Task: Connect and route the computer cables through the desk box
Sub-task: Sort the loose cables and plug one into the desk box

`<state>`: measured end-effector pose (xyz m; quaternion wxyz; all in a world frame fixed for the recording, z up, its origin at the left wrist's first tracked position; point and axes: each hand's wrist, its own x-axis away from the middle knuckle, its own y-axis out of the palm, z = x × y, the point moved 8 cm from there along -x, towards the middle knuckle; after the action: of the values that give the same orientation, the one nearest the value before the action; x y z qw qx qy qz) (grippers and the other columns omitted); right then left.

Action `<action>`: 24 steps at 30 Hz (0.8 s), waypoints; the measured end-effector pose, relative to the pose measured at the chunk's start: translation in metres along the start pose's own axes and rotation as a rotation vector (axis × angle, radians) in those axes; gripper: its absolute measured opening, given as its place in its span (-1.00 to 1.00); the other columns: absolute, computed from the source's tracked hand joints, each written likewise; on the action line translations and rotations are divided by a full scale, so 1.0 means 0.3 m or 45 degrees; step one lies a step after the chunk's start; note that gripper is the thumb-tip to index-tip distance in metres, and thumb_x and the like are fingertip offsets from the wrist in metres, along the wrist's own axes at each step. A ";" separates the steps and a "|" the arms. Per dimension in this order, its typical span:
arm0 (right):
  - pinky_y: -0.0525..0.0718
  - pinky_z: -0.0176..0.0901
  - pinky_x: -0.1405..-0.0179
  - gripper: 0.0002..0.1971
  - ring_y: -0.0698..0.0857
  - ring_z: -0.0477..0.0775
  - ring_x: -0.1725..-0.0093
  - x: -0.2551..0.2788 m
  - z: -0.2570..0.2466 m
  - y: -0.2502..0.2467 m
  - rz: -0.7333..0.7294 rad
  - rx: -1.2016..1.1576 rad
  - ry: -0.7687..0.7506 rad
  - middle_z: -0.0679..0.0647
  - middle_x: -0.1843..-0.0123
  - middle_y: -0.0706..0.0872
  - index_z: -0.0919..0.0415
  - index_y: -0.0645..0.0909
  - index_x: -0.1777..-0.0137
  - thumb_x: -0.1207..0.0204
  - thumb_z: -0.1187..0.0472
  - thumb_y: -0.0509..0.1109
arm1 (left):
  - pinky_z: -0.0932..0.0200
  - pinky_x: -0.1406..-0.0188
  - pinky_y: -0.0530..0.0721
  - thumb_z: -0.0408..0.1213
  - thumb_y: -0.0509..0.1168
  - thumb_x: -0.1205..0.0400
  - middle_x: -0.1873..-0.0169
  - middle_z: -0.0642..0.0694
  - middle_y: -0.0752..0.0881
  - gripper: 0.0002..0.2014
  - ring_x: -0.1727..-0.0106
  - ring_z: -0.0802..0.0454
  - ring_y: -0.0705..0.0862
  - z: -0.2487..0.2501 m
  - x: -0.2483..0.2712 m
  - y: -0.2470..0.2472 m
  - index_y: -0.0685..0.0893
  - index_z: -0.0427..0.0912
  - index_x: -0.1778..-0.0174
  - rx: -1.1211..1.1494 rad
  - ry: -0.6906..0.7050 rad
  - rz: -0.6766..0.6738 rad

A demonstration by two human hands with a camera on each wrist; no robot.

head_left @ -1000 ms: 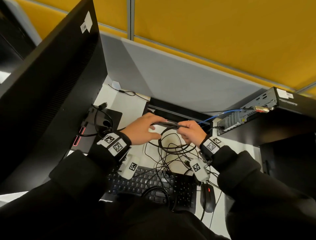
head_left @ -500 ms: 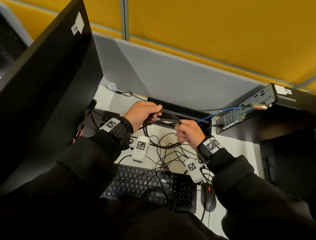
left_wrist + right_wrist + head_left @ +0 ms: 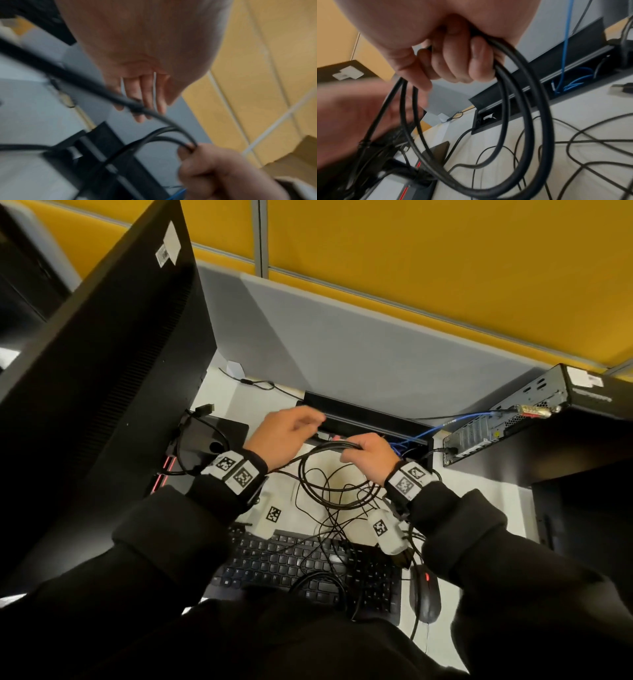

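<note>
My right hand [image 3: 368,453] grips a coiled black cable [image 3: 329,491] in a fist, just in front of the open black desk box [image 3: 370,419]. The right wrist view shows the cable loops [image 3: 527,108] hanging from the curled fingers [image 3: 450,65], with the box lid [image 3: 587,40] raised behind. My left hand [image 3: 284,436] hovers to the left of it, blurred, its fingers loose. In the left wrist view these fingers [image 3: 145,88] are nearly straight and one strand of the cable [image 3: 154,115] runs across in front of them to my right hand [image 3: 214,169].
A blue cable [image 3: 462,419] runs from the box to a small computer [image 3: 507,419] at the right. A big monitor [image 3: 102,371] stands at the left on its base [image 3: 209,436]. Thin black wires, a keyboard [image 3: 308,563] and a mouse [image 3: 424,594] lie in front.
My left hand has let go of the cable loop and dropped a little, its fingers spread. The right hand still holds the coil in about the same place.
</note>
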<state>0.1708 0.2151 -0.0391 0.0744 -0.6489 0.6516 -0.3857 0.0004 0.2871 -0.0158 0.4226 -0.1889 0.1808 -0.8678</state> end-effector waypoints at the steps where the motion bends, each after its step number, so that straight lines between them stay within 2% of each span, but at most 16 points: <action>1: 0.46 -0.17 0.38 -0.86 0.52 -0.08 0.46 0.001 -0.022 0.012 -0.002 0.084 -0.033 -0.10 0.50 0.57 0.10 0.73 0.32 -0.45 0.16 0.47 | 0.23 -0.33 0.64 -0.19 0.35 -0.73 -0.19 0.15 0.80 -0.72 -0.20 0.23 0.75 0.048 -0.011 0.032 0.74 0.07 -0.36 0.015 0.071 -0.104; 2: 0.50 -0.16 0.36 -0.87 0.57 -0.05 0.41 0.002 -0.041 0.023 -0.013 0.158 -0.060 -0.08 0.46 0.62 0.09 0.74 0.31 -0.46 0.15 0.47 | 0.27 -0.28 0.64 -0.13 0.38 -0.71 -0.19 0.17 0.80 -0.67 -0.17 0.25 0.75 0.093 -0.017 0.068 0.72 0.07 -0.41 -0.075 0.135 -0.208; 3: 0.52 -0.16 0.36 -0.86 0.59 -0.04 0.38 0.005 -0.055 0.029 -0.025 0.205 -0.081 -0.08 0.44 0.64 0.06 0.72 0.33 -0.47 0.16 0.48 | 0.27 -0.20 0.65 -0.07 0.39 -0.69 -0.13 0.16 0.80 -0.69 -0.09 0.24 0.76 0.130 -0.019 0.090 0.75 0.06 -0.36 -0.247 0.185 -0.255; 5: 0.45 -0.18 0.39 -0.73 0.55 -0.12 0.43 0.008 -0.052 0.029 -0.027 0.205 -0.101 -0.16 0.53 0.58 -0.01 0.60 0.46 -0.45 0.20 0.49 | 0.20 0.02 0.67 -0.07 0.38 -0.69 0.14 0.09 0.82 -0.82 0.12 0.18 0.73 0.159 -0.031 0.072 0.86 -0.01 -0.04 -0.464 0.228 -0.180; 6: 0.42 -0.22 0.40 -0.69 0.51 -0.18 0.48 0.012 -0.038 0.023 -0.015 0.176 -0.093 -0.20 0.58 0.54 -0.01 0.56 0.49 -0.44 0.22 0.50 | 0.19 0.09 0.66 -0.08 0.39 -0.69 0.25 0.09 0.79 -0.82 0.18 0.20 0.71 0.144 -0.044 0.059 0.88 -0.03 0.08 -0.468 0.208 -0.173; 8: 0.42 -0.24 0.40 -0.69 0.46 -0.19 0.53 0.019 0.005 0.003 0.029 0.108 -0.062 -0.19 0.61 0.51 0.04 0.57 0.50 -0.45 0.24 0.51 | 0.31 0.16 0.59 -0.04 0.46 -0.65 0.34 0.20 0.74 -0.86 0.24 0.35 0.68 0.102 -0.048 0.053 0.88 0.08 0.18 -0.326 0.138 -0.262; 10: 0.47 -0.19 0.39 -0.73 0.47 -0.12 0.51 0.029 0.043 -0.008 0.055 0.055 -0.042 -0.14 0.58 0.51 0.06 0.62 0.46 -0.45 0.25 0.51 | 0.29 0.21 0.56 0.03 0.44 -0.66 0.41 0.18 0.71 -0.78 0.32 0.33 0.65 0.083 -0.036 0.057 0.82 0.18 0.30 -0.216 0.142 -0.297; 12: 0.47 -0.14 0.36 -0.73 0.46 -0.11 0.50 0.033 0.059 0.002 0.050 0.037 -0.064 -0.12 0.55 0.50 0.07 0.61 0.46 -0.45 0.26 0.51 | 0.26 0.21 0.59 0.05 0.44 -0.66 0.36 0.13 0.75 -0.81 0.27 0.26 0.68 0.092 -0.017 0.080 0.84 0.12 0.23 -0.254 0.173 -0.304; 15: 0.41 -0.19 0.41 -0.69 0.40 -0.16 0.53 0.034 0.052 0.032 0.025 0.073 -0.123 -0.08 0.54 0.45 0.14 0.53 0.48 -0.44 0.29 0.52 | 0.36 0.14 0.51 0.05 0.49 -0.61 0.31 0.15 0.78 -0.86 0.21 0.28 0.72 0.128 -0.005 0.117 0.84 0.09 0.11 -0.419 0.282 -0.286; 17: 0.37 -0.24 0.44 -0.67 0.40 -0.15 0.53 0.031 0.056 0.047 0.012 0.108 -0.158 -0.05 0.54 0.43 0.17 0.51 0.49 -0.44 0.28 0.54 | 0.26 0.11 0.61 0.11 0.46 -0.61 0.31 0.13 0.78 -0.82 0.22 0.23 0.71 0.136 -0.004 0.141 0.79 0.09 0.12 -0.560 0.321 -0.341; 20: 0.39 -0.17 0.43 -0.63 0.37 -0.15 0.54 0.028 0.083 0.053 0.007 0.070 -0.137 -0.04 0.55 0.44 0.12 0.51 0.51 -0.45 0.25 0.57 | 0.14 0.15 0.65 0.26 0.43 -0.54 0.30 0.13 0.74 -0.70 0.21 0.14 0.70 0.138 0.013 0.169 0.73 0.11 0.09 -0.751 0.375 -0.433; 24: 0.39 -0.18 0.44 -0.70 0.37 -0.17 0.56 0.032 0.085 0.055 0.007 0.044 -0.093 -0.07 0.53 0.44 0.15 0.56 0.42 -0.50 0.22 0.54 | 0.02 0.16 0.68 0.08 0.26 -0.73 0.30 0.05 0.72 -0.77 0.20 -0.03 0.71 0.190 0.034 0.172 0.74 0.07 0.07 -1.045 0.598 -0.300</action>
<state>0.1714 0.1938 -0.0627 0.1103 -0.6596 0.6435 -0.3726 0.0563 0.2404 0.0107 0.1599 -0.1584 0.5759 -0.7859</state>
